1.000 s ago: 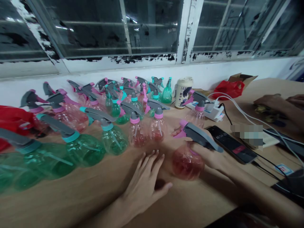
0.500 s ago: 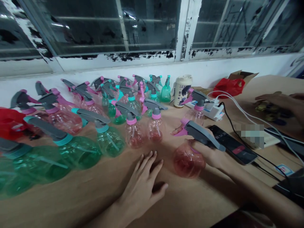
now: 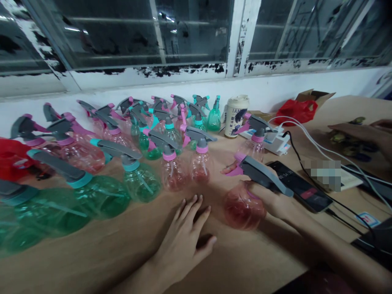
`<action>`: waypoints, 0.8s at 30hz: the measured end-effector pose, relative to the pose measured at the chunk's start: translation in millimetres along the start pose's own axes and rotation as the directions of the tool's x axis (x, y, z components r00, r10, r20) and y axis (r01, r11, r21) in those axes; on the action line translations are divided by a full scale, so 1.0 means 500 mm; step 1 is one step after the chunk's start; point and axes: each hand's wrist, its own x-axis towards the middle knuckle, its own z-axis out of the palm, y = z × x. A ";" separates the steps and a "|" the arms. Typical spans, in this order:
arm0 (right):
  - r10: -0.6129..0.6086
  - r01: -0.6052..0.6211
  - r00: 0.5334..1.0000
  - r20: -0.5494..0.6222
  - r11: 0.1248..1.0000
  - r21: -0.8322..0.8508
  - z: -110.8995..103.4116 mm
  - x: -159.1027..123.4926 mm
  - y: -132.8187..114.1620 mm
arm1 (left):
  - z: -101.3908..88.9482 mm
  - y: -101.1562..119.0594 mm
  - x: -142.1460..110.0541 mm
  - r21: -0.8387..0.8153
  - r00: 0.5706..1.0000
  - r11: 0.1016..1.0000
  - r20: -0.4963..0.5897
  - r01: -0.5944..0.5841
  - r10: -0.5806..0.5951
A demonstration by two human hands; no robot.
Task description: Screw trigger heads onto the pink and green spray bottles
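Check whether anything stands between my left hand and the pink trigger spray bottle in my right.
Nothing visible does: only brown tabletop shows between the left hand and the pink trigger spray bottle that the right hand holds. Two other pink bottles stand farther back.

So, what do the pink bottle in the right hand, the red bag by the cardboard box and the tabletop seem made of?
Pink bottle: probably glossy plastic; it is see-through with bright highlights.
Red bag: likely thin plastic film, shiny and crinkled.
Tabletop: smooth tan, perhaps wood or laminate; no clear grain shows.
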 end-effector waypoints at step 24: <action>-0.001 0.001 1.000 0.006 1.000 0.023 0.000 0.005 -0.009 | 0.004 -0.002 -0.003 -0.003 1.000 1.000 -0.007 0.005 -0.005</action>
